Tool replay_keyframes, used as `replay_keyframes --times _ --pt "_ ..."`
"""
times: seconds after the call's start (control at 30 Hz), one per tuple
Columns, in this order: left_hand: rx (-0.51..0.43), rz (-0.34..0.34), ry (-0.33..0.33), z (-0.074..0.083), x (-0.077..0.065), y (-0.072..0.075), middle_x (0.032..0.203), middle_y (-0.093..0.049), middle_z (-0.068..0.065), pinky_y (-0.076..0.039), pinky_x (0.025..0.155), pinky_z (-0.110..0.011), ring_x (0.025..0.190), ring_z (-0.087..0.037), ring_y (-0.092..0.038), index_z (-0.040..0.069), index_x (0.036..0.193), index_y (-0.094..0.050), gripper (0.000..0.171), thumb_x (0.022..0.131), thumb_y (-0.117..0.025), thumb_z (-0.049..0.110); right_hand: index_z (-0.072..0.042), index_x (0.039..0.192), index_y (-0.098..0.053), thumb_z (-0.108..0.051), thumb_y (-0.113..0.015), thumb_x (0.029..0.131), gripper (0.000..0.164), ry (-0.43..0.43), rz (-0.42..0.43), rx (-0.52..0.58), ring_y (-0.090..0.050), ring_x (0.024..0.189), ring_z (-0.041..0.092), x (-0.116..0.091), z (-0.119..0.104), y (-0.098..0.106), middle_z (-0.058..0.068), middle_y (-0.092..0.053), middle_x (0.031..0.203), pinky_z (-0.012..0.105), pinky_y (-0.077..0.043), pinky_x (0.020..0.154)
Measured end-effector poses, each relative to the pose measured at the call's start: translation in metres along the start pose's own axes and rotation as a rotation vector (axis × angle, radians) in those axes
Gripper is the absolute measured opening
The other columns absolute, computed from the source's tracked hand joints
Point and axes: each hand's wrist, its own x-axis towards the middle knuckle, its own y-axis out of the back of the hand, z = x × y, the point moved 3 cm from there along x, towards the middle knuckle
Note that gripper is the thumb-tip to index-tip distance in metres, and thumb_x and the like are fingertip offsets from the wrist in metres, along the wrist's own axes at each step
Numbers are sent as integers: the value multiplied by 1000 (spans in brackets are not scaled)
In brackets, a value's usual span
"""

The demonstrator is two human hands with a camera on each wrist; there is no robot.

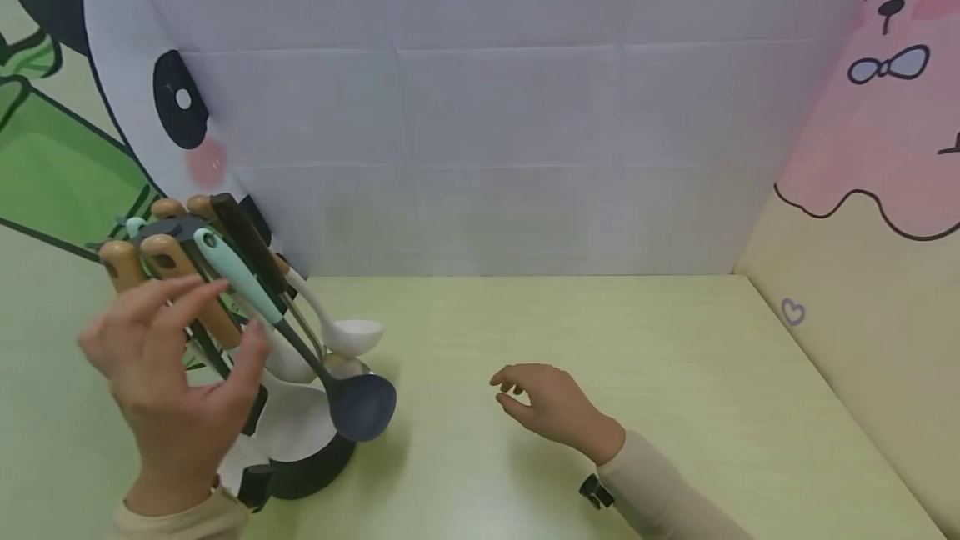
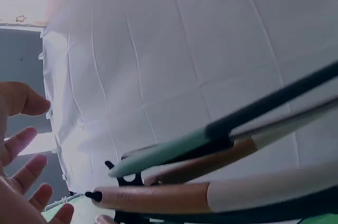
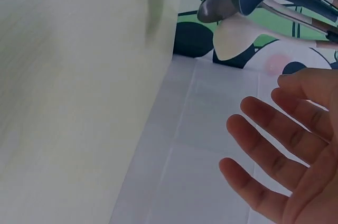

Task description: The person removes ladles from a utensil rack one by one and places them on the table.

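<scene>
My left hand [image 1: 176, 373] is raised beside a set of hanging kitchen utensils at the left, fingers loosely bent and apart from the thumb, holding nothing. Nearest to it are wooden handles [image 1: 172, 252] and a ladle with a mint-green handle [image 1: 236, 273] and dark bowl. The left wrist view has the mint handle [image 2: 163, 152] and a wooden handle [image 2: 158, 197] clear of the fingertips. A white ladle [image 1: 356, 336] and a dark brown handle [image 1: 247, 227] hang there too. Over the table, my right hand [image 1: 555, 407] hovers with relaxed, empty fingers.
The utensils hang from a dark rack top [image 1: 176, 227] above a round black base [image 1: 315, 473]. Beneath lies a pale yellow table [image 1: 465, 457]. A white panelled backdrop [image 1: 510, 107] rises behind it, and a pink and cream wall [image 1: 862, 273] stands at the right.
</scene>
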Motion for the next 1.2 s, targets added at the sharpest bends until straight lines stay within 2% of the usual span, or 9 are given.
replay_keyframes --times 0.13,0.23,0.37,0.47,0.7,0.83,0.97,1.1,1.2 --pt "102 -190 158 -33 20 14 137 -46 -23 -13 108 -38 133 -29 -31 -11 128 -53 77 83 -62 52 -10 106 -71 -10 -65 94 14 40 -24 67 -67 83 9 18 -11 -11 -2 -73 97 22 -51 68" --pt "120 -287 371 -58 29 21 151 -33 -10 -17 109 -30 139 -17 -23 1 142 -47 76 82 -67 44 -10 107 -71 -11 -64 95 14 57 -50 135 -65 82 6 31 -20 -18 -3 -73 96 20 -50 70" --pt "55 -344 705 -85 36 22 156 -28 1 -21 111 -24 141 -12 -28 21 154 -29 78 87 -70 24 -10 109 -71 -11 -63 96 15 64 -93 218 -63 83 3 48 -32 -29 -2 -73 97 17 -49 71" --pt "-41 -388 861 -99 38 20 155 -30 5 -30 108 -19 140 -11 -33 27 154 -24 76 92 -67 17 -10 111 -70 -11 -63 96 17 62 -121 279 -62 82 0 60 -40 -40 -2 -72 100 16 -48 71" --pt "-103 -451 902 -110 36 19 159 -23 6 -27 115 -39 133 -12 -36 30 155 -21 74 95 -64 17 -6 124 -64 -12 -63 97 27 48 -134 467 -63 94 2 91 -59 -63 6 -68 118 16 -50 73" --pt "-340 -398 954 -116 35 14 160 -22 3 -23 115 -29 136 -16 -31 26 154 -24 75 93 -65 13 -4 129 -60 -12 -64 97 33 11 -113 548 -63 96 2 103 -66 -70 9 -66 119 16 -50 74" --pt "-528 -297 988 -121 35 9 147 -35 0 -38 99 -14 127 -16 -41 20 147 -34 67 90 -67 4 -4 129 -60 -11 -65 95 35 -4 -119 586 -62 96 1 108 -72 -75 10 -66 119 16 -50 75" --pt "-509 -221 996 -125 36 8 131 -42 1 -48 76 -10 104 -13 -51 16 132 -52 54 86 -71 -1 -4 129 -60 -12 -65 95 35 1 -134 593 -63 99 3 110 -75 -78 9 -66 123 15 -50 78" --pt "-502 -192 996 -126 37 6 126 -44 -1 -51 71 -11 95 -13 -56 13 126 -59 47 84 -74 -3 -4 131 -59 -13 -65 96 37 -1 -144 596 -63 102 5 110 -74 -80 8 -66 124 15 -50 80"
